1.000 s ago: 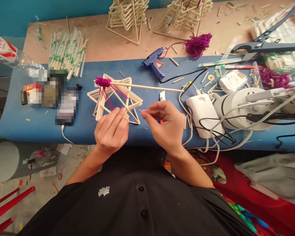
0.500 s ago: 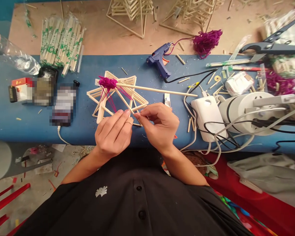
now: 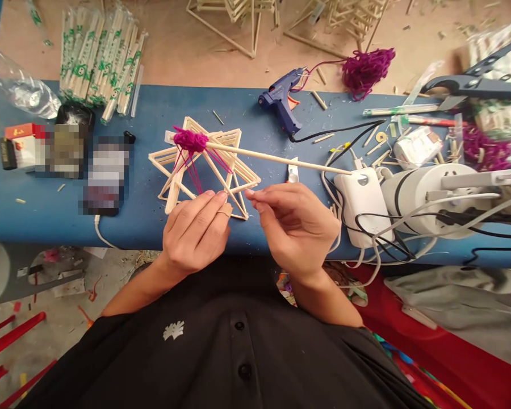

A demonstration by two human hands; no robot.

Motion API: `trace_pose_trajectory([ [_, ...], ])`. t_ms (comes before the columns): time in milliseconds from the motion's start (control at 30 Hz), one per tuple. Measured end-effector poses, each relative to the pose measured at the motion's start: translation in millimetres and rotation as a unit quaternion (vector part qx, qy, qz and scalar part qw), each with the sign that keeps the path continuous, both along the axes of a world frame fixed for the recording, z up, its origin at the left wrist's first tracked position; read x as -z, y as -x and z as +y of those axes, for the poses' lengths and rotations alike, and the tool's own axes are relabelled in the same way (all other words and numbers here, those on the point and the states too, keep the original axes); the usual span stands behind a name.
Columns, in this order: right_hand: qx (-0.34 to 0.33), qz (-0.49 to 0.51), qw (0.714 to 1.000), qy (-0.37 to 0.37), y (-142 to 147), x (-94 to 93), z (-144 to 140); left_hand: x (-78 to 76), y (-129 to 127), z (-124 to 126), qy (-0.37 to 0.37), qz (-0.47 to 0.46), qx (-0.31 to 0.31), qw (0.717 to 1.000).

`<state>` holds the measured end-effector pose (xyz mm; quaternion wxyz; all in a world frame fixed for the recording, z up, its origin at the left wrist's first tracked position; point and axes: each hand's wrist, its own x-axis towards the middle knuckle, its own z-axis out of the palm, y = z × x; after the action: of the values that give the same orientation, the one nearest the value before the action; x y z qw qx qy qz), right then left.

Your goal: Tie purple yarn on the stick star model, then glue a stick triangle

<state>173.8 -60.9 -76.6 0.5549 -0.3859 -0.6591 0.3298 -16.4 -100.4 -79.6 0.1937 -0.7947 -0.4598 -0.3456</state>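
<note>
A star-shaped frame of layered wooden sticks (image 3: 171, 196) lies on the blue table cover. My left hand (image 3: 198, 233) is closed on its near edge, with the fingertips pressed against the sticks. Magenta yarn (image 3: 191, 141) is wound in a bundle around one end of a long wooden stick (image 3: 276, 159), and strands run from it down to the frame. My right hand (image 3: 296, 227) is just right of the frame, thumb and forefinger pinched together; anything between them is too small to make out.
Beyond the frame lies a blue glue gun (image 3: 281, 102), with a yarn ball (image 3: 368, 71) behind it. A white power bank (image 3: 361, 204) and tangled cables are on the right, near pruning shears (image 3: 472, 85). Wrapped chopsticks (image 3: 100, 62) and a phone (image 3: 106, 176) are on the left.
My right hand has moved right, away from the frame and my left hand, its fingers still pinched. My left hand stays on the frame. The view has shifted slightly.
</note>
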Motion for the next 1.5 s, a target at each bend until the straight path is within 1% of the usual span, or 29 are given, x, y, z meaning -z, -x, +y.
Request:
trace_pose_trajectory([
  [67,0.011,0.011,1.000,0.023,2,0.6,2,-1.8,2,-1,0.009,0.000,0.005,1.000],
  [233,-0.005,0.039,0.996,0.084,6,-1.1,5,-6.3,9,-1,0.026,-0.006,0.019,0.999],
  [300,0.002,0.047,0.995,0.089,6,-2.1,5,-6.4,11,-2,0.026,-0.003,0.024,0.999],
  [367,0.015,0.050,0.995,0.088,7,-1.2,6,-5.6,10,-3,0.016,0.004,0.012,1.000],
  [467,0.046,0.025,0.997,0.064,8,3.9,7,-4.9,7,-7,0.004,0.004,-0.036,0.999],
  [600,0.088,-0.047,0.995,0.011,15,10.2,9,-7.0,-1,-10,0.021,-0.028,-0.082,0.996],
  [667,0.106,-0.085,0.990,-0.041,19,9.5,10,-8.6,-4,-10,0.030,-0.031,-0.090,0.995],
  [733,0.126,-0.129,0.978,-0.104,22,6.5,12,-10.0,-6,-11,0.047,-0.031,-0.084,0.995],
  [800,0.147,-0.170,0.964,-0.140,24,2.4,12,-11.6,-7,-11,0.068,-0.043,-0.083,0.993],
  [867,0.165,-0.203,0.956,-0.137,26,-1.8,12,-13.6,-8,-12,0.088,-0.057,-0.094,0.990],
  [967,0.178,-0.245,0.946,-0.113,27,-7.9,9,-17.0,-11,-13,0.103,-0.066,-0.113,0.986],
  [1100,0.159,-0.301,0.937,-0.082,27,-17.5,5,-18.6,-12,-12,0.113,-0.077,-0.129,0.982],
  [1267,0.140,-0.315,0.937,-0.053,29,-27.4,5,-17.8,-11,-12,0.148,-0.117,-0.129,0.974],
  [1333,0.141,-0.328,0.932,-0.053,31,-28.9,5,-19.1,-11,-12,0.161,-0.121,-0.127,0.971],
  [1500,0.171,-0.373,0.907,-0.096,35,-29.5,4,-24.2,-11,-10,0.160,-0.112,-0.107,0.975],
])
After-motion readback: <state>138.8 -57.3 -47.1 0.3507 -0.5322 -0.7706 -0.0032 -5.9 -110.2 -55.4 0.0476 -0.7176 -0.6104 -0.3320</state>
